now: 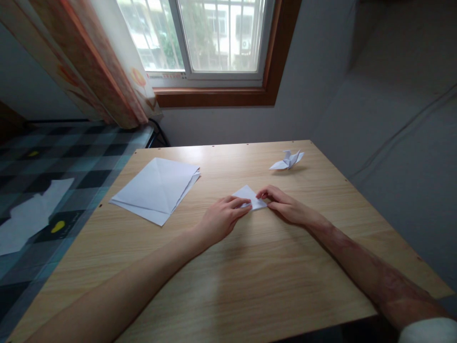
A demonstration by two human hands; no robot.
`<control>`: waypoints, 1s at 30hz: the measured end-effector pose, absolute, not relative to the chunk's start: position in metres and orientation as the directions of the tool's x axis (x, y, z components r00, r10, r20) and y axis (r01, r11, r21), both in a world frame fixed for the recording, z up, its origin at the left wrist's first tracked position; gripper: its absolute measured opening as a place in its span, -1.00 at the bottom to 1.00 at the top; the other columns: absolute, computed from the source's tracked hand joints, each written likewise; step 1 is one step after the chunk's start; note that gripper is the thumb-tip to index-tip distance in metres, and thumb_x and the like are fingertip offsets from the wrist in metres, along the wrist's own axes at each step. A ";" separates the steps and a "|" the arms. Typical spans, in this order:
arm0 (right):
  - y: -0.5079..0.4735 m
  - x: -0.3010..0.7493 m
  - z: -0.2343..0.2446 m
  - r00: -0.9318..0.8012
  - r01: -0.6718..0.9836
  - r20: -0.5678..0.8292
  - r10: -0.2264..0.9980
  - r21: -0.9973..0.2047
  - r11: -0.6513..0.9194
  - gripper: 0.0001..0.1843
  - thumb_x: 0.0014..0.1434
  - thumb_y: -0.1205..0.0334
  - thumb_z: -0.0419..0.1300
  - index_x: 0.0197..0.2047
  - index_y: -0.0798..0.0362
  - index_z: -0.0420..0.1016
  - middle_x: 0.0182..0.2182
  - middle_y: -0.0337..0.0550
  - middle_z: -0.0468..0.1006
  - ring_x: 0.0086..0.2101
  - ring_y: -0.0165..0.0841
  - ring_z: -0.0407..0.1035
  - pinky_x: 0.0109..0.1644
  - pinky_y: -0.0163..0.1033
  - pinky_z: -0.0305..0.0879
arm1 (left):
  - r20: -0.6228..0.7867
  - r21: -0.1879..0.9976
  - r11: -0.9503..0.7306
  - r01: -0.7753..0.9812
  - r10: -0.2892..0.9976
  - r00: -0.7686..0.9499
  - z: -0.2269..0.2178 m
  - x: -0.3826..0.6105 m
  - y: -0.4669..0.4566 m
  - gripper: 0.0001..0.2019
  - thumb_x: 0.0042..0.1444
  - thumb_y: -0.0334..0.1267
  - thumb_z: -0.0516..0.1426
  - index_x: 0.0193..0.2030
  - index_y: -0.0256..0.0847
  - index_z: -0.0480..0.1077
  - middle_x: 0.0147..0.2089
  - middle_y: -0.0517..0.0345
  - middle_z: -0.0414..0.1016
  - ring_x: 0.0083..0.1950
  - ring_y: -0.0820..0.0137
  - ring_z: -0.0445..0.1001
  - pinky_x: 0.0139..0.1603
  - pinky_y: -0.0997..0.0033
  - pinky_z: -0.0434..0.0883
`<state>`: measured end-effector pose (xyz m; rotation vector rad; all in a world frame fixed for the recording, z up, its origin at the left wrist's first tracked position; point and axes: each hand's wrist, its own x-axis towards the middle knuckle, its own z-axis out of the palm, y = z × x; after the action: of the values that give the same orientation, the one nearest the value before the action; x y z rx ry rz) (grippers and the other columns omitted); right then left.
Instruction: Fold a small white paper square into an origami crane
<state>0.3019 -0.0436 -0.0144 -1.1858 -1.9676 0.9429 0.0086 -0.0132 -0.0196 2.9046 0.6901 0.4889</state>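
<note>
On tbl [271, 281]: paper stack [155, 186] L, crane [286, 162] R rear, folded sheet [246, 191] btwn, nearer than crane; window [223, 43] behind.

- Table [285, 267]: pale wood grain, small dark spots along edges.
- Left: overlapping white sheets [157, 186], creased.
- Centre: small folded paper [246, 192].
- Far right: folded paper bird [286, 162].
- Checked cloth [89, 157], left of table: irregular white paper [28, 216].
</note>
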 end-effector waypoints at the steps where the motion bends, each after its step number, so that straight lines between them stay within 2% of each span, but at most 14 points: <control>1: -0.044 0.301 -0.016 -0.368 0.442 0.161 0.916 -0.836 0.325 -0.71 0.40 0.33 0.12 0.10 -0.06 0.56 0.03 -0.10 0.59 0.11 -0.13 0.44 0.29 0.01 0.33 | 0.283 0.185 -0.890 0.418 0.455 0.844 -0.020 0.009 -0.013 -0.61 0.54 -0.35 0.06 0.37 -0.06 0.53 0.43 0.06 0.57 0.31 0.11 0.56 0.32 -0.03 0.57; 5: -0.044 0.292 -0.021 -0.302 0.471 0.205 0.931 -0.817 0.333 -0.80 0.47 0.20 0.17 0.07 -0.03 0.58 -0.05 -0.09 0.58 -0.02 -0.17 0.45 0.16 -0.05 0.37 | 0.295 0.190 -0.889 0.417 0.457 0.839 -0.019 0.008 -0.013 -0.62 0.54 -0.35 0.06 0.37 -0.04 0.54 0.43 0.06 0.57 0.32 0.13 0.56 0.32 -0.01 0.56; 8: -0.043 0.287 -0.022 -0.285 0.485 0.246 0.926 -0.796 0.361 -0.81 0.42 0.18 0.26 0.05 -0.02 0.58 -0.07 -0.09 0.59 -0.07 -0.18 0.45 0.10 -0.07 0.39 | 0.293 0.191 -0.889 0.416 0.456 0.840 -0.018 0.008 -0.014 -0.62 0.54 -0.35 0.07 0.37 -0.05 0.54 0.43 0.04 0.57 0.32 0.12 0.56 0.33 -0.02 0.57; 14: -0.041 0.288 -0.020 -0.296 0.458 0.233 0.926 -0.817 0.351 -0.80 0.35 0.24 0.28 0.02 -0.02 0.59 -0.06 -0.10 0.60 -0.04 -0.18 0.47 0.14 -0.04 0.42 | 0.299 0.220 -0.879 0.423 0.473 0.828 -0.018 0.009 -0.015 -0.62 0.56 -0.33 0.05 0.35 -0.07 0.56 0.42 0.02 0.58 0.34 0.12 0.58 0.34 -0.04 0.60; 19: -0.040 0.292 -0.016 -0.329 0.455 0.216 0.919 -0.817 0.355 -0.78 0.34 0.29 0.25 0.04 -0.03 0.60 -0.04 -0.09 0.62 -0.01 -0.16 0.48 0.20 -0.01 0.43 | 0.338 0.266 -0.862 0.431 0.502 0.796 -0.020 0.003 -0.015 -0.63 0.54 -0.33 0.06 0.32 -0.05 0.59 0.40 0.04 0.60 0.34 0.20 0.62 0.34 0.09 0.63; 25: -0.041 0.295 -0.012 -0.403 0.473 0.207 0.891 -0.786 0.397 -0.76 0.38 0.36 0.20 0.04 -0.03 0.62 0.01 -0.05 0.61 0.06 -0.14 0.47 0.26 0.00 0.39 | 0.379 0.316 -0.820 0.477 0.570 0.729 -0.018 -0.008 -0.014 -0.70 0.48 -0.34 0.09 0.11 -0.10 0.65 0.28 0.10 0.69 0.16 0.27 0.73 0.21 0.23 0.67; 30: -0.041 0.293 -0.012 -0.398 0.480 0.206 0.894 -0.784 0.394 -0.72 0.35 0.41 0.19 0.05 -0.01 0.61 0.00 -0.06 0.60 0.04 -0.17 0.47 0.24 -0.04 0.38 | 0.376 0.280 -0.807 0.519 0.590 0.715 -0.014 -0.009 -0.014 -0.73 0.46 -0.32 0.08 0.10 -0.14 0.61 0.24 0.09 0.70 0.03 0.27 0.75 0.06 0.25 0.70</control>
<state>0.2934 -0.0406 -0.0116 -1.1703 -2.0262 0.8498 -0.0092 -0.0137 -0.0145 2.7640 0.9002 0.6853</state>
